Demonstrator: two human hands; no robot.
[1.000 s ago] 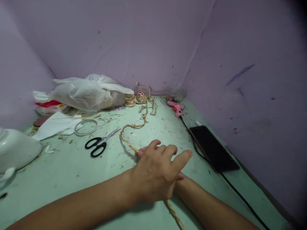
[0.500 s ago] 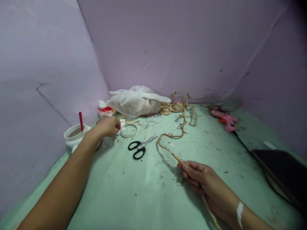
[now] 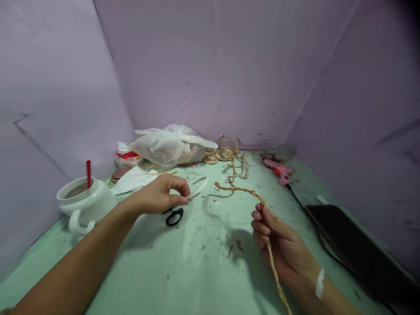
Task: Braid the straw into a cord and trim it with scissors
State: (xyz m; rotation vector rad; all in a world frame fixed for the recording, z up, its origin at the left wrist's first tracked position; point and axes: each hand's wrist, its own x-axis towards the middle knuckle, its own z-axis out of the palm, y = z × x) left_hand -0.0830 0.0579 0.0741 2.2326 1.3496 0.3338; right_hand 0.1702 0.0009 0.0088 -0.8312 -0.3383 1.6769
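Note:
My left hand (image 3: 166,193) pinches the edge of a thin white ring (image 3: 204,183), which is tilted above the table. Just under that hand lie black-handled scissors (image 3: 174,217), their blades partly hidden by the hand and ring. Between the fingers of my right hand (image 3: 272,232) runs a tan twisted cord (image 3: 243,189). One end of it reaches out to the left above the table; the rest passes through the palm and hangs down toward the bottom edge of the view.
At left stands a white mug-like pot (image 3: 95,197) with a red stick. A tied white plastic bag (image 3: 167,146), coiled cord pieces (image 3: 210,156) and loose cord (image 3: 244,168) lie at the back. On the right are a pink glue gun (image 3: 278,171) and a dark flat device (image 3: 354,249).
My left hand has moved right and taken the white ring off the table. My right hand has raised the cord, lifting its far end. The view has shifted to the right.

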